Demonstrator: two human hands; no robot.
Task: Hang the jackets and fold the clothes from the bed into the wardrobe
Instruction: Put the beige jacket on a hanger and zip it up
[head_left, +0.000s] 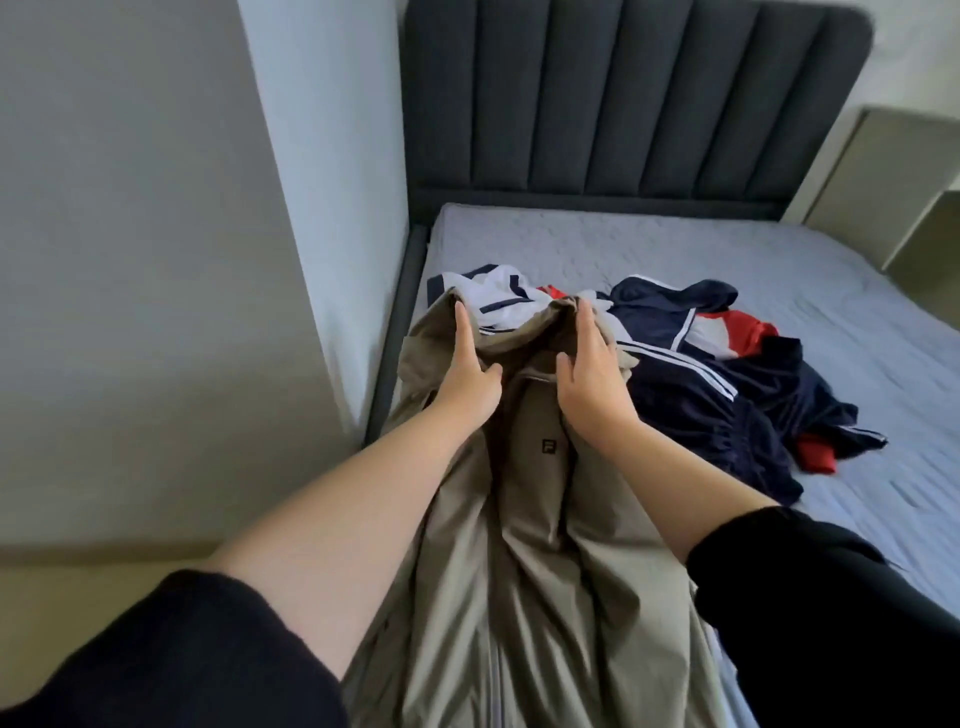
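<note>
A beige jacket (524, 571) lies lengthwise on the bed (727, 249), front up, with a small dark logo on its chest. My left hand (467, 371) lies flat on the jacket's left shoulder, fingers straight toward the hood. My right hand (592, 374) lies flat on its right shoulder, fingers straight. Past the hood is a white garment (498, 293) with navy stripes. To the right sprawls a navy jacket (696, 389) with white stripes and red and white panels.
A dark grey padded headboard (623, 98) stands at the far end of the bed. A pale wall (156, 260) runs close along the bed's left side. A light cabinet (893, 176) stands at the far right.
</note>
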